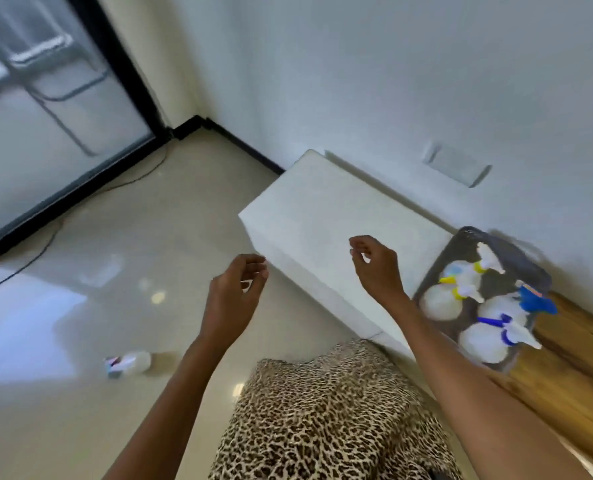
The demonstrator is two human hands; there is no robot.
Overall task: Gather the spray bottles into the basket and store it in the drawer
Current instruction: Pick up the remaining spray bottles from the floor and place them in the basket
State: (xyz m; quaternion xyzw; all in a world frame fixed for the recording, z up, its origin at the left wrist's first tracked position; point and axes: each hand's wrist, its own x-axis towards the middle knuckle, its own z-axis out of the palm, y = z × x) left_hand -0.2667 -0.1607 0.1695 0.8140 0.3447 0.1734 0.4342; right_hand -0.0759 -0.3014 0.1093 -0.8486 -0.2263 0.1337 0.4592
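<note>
A dark grey basket (527, 261) stands on a wooden surface (572, 358) at the right. Inside it lie several white spray bottles, two with yellow collars (461, 282) and two with blue triggers (509, 317). One more white spray bottle (130, 363) lies on its side on the floor at the lower left. My left hand (236, 296) hovers over the floor, fingers curled, holding nothing. My right hand (378, 265) hangs above the white cabinet (309, 206), fingers loosely apart and empty. No drawer shows.
Glossy beige floor tiles fill the left half. A black-framed glass door (46, 109) stands at the upper left, with a thin black cable (49, 237) trailing across the floor. A white wall runs behind the cabinet. My leopard-print clothing (322, 420) fills the bottom centre.
</note>
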